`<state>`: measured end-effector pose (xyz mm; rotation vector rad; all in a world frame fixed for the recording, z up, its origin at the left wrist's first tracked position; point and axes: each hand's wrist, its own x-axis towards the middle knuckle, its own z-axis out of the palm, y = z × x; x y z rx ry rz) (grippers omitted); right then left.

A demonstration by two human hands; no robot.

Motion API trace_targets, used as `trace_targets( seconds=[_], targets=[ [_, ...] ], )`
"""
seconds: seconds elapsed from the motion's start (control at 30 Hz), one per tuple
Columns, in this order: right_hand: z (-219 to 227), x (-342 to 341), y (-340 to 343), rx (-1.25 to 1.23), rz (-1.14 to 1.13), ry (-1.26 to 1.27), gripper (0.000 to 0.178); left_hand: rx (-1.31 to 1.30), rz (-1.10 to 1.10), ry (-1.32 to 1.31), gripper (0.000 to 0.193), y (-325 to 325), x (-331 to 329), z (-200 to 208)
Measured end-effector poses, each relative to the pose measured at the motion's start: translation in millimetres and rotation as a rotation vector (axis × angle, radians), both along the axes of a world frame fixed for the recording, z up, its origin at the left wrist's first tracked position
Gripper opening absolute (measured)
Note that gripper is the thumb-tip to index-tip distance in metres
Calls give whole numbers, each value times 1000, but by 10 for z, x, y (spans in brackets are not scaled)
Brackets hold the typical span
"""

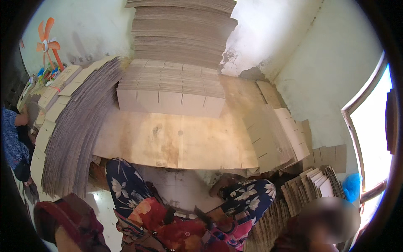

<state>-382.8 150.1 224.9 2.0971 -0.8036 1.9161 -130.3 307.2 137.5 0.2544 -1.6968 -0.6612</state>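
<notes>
Since neither hand shows (blur over the right arm [287,239]), can't tell if they're spread or pinching. Cardboard sheets [296,191] lean on edge by the right leg [252,197]; farther, slotted pieces [172,101] overlap on the board [205,140], likely fanned for reach.

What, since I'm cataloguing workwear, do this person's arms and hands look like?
The left sleeve is loose and dark red, with bare arm below; no left hand shows. The right sleeve is dark red too; blurring beside it hides any right hand.
</notes>
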Motion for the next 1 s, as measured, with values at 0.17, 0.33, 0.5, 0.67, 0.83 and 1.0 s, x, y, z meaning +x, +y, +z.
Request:
trace_targets(
  seconds=[0.17, 0.33, 0.5, 0.67, 0.83, 1.0],
  targets=[
    [108, -302, -129, -131, -39, -137, 37, -55, -7, -78, 29, 204, 63, 420],
    [-768, -586, -1009, 332, -310, 201, 36, -27, 1, -137, 29, 299, 27, 607],
    [-1707, -1067, -1573, 695, -713, 553, 59, 136, 317, -358, 17, 21, -150, -1],
    [-2118, -1115, -1771, 734, -859, 709, 68, 597, 122, -499, 21, 51, -103, -810],
    [-2398, -996, -2070, 781, -858, 835, 39, 650, 106, -607, 23, -197, -194, -934],
    [-2413, -1299, -2075, 776, -805, 646, 23, 776, 129, -444, 17, -472, -421, -897]
  ],
)
